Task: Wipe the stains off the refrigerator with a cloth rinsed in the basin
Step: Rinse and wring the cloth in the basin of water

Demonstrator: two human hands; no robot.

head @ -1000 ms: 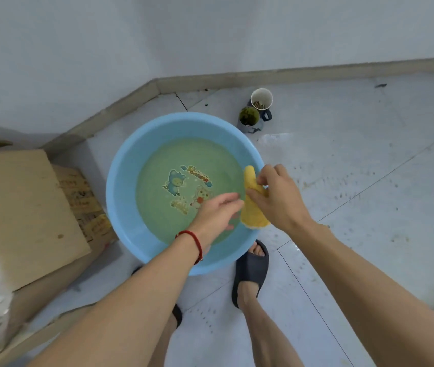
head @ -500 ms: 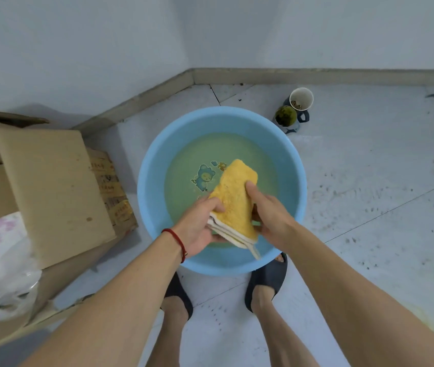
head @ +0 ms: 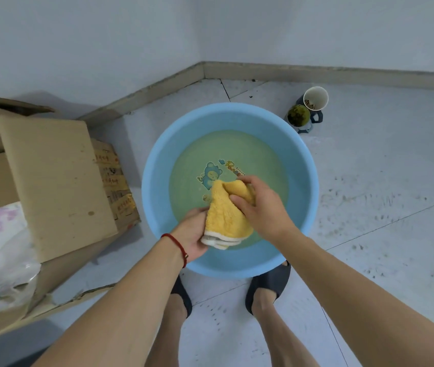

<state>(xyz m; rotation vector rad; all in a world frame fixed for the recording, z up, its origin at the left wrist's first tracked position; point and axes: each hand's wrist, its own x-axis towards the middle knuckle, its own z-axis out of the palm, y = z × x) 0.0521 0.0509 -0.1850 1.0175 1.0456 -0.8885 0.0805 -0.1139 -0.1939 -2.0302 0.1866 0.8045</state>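
Both hands grip the yellow cloth [head: 226,215] at frame centre over the blue basin [head: 300,160]: left hand [head: 193,234] holds its lower edge, right hand [head: 261,205] bunches the top. Rinsing stage; wiping not started, refrigerator out of view.

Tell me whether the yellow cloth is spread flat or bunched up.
Bunched up: the yellow cloth is folded and gathered between both hands, left hand and right hand, above the basin.
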